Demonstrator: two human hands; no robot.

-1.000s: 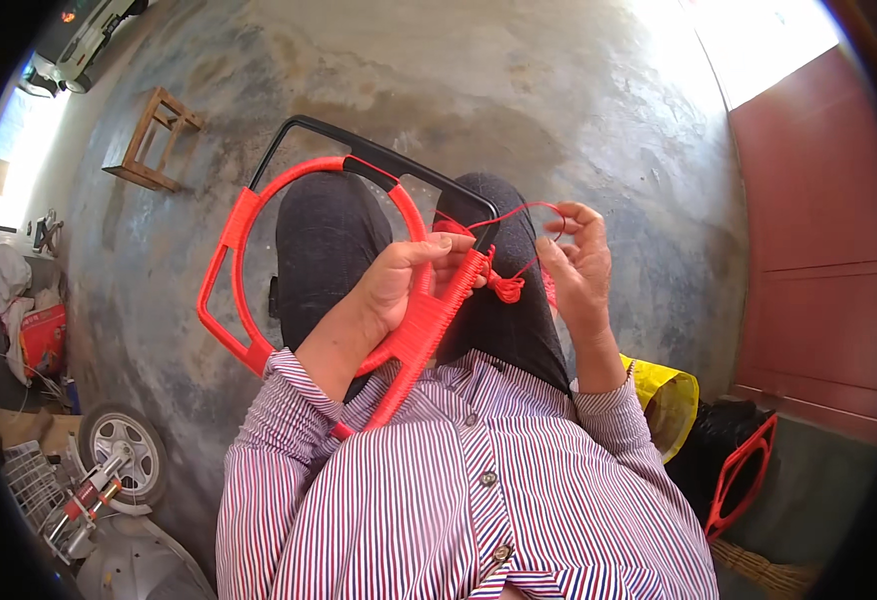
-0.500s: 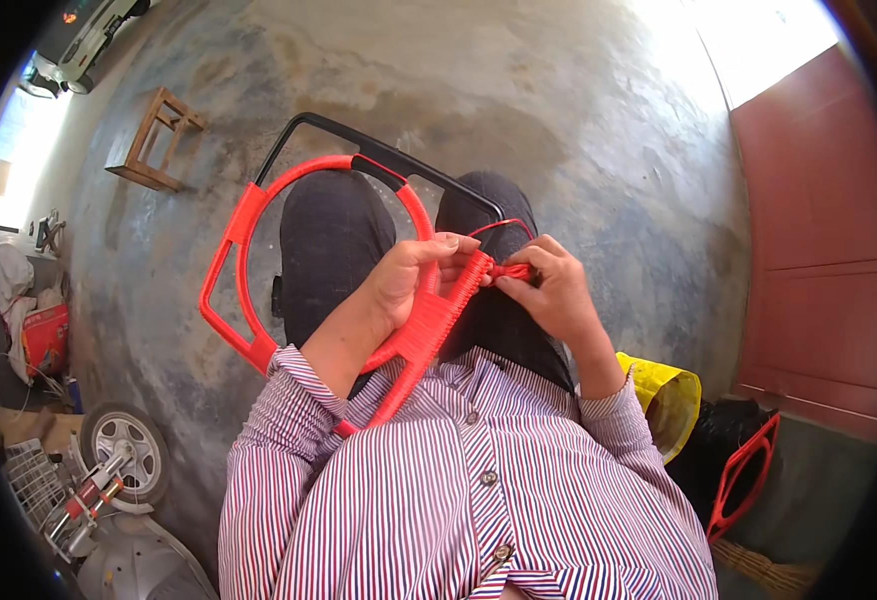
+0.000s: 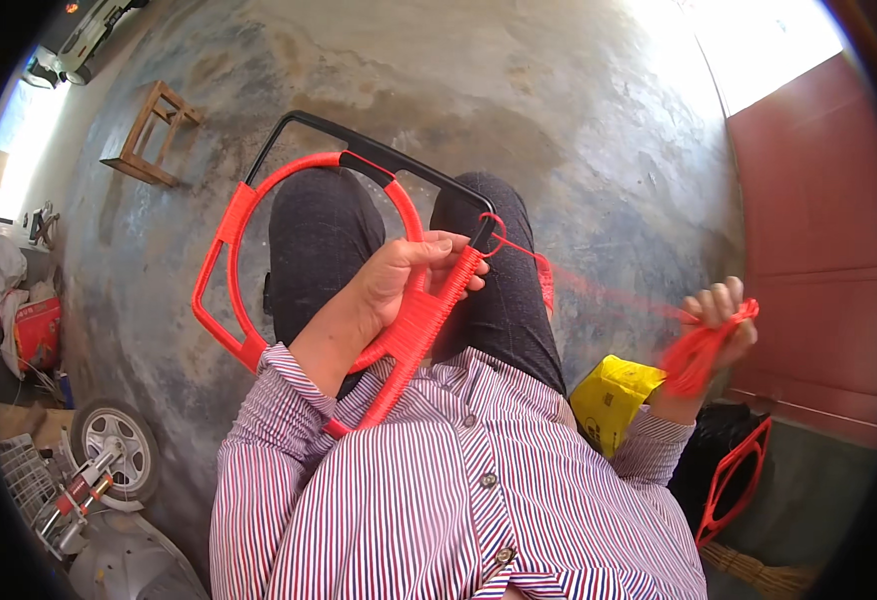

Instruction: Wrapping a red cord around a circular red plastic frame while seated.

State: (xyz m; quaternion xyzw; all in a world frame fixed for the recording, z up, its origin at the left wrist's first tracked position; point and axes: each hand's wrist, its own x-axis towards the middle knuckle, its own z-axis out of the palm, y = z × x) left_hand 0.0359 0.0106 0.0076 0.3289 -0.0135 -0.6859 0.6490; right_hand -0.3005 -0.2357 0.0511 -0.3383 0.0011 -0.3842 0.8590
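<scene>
A black frame (image 3: 421, 163) with a round ring inside lies across my knees, most of it wrapped closely in red cord. My left hand (image 3: 409, 275) is closed around its wrapped right bar, near where bare black begins. Out to the right, my right hand (image 3: 727, 305) grips a bundle of red cord (image 3: 697, 352), blurred by motion. From the bundle a strand stretches back to a loose loop (image 3: 503, 236) round the bare bar, just beyond my left fingers. Another bit of red (image 3: 546, 284) shows beside my right knee.
A yellow bag (image 3: 614, 395) stands by my right elbow, close to a black bag and another red-wrapped frame (image 3: 734, 480). At the far left is a wooden stool (image 3: 149, 135). A wheeled vehicle (image 3: 114, 450) stands at the lower left, and a red door (image 3: 809, 250) on the right.
My right hand has swung away from the frame to the right, drawing the cord out into a long strand. My left hand keeps its hold on the frame.
</scene>
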